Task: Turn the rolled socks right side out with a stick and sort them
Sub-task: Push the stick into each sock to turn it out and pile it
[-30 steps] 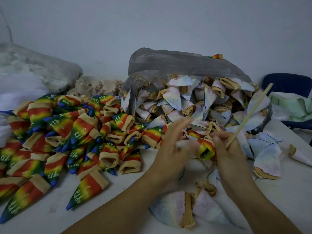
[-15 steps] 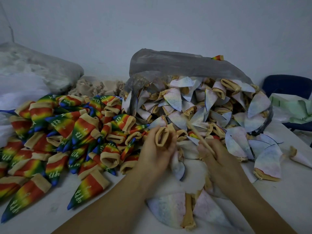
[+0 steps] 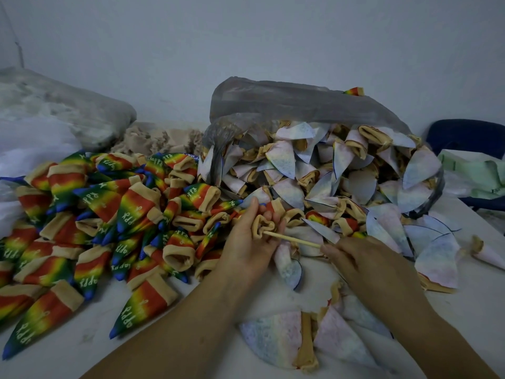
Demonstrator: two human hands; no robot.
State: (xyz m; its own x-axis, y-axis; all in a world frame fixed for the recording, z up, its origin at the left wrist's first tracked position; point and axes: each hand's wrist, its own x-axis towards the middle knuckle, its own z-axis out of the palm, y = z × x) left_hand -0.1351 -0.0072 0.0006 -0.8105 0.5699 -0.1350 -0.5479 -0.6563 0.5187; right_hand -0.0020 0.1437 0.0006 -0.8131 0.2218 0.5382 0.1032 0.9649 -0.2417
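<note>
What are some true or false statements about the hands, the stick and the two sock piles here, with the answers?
1. The right hand holds the stick. True.
2. The stick points away from the sock cuff held in the left hand. False: its tip is at the cuff's opening.
3. The rainbow socks lie to the person's left. True.
4. The pale socks sit in a cardboard box. False: they spill from a grey plastic bag.
</note>
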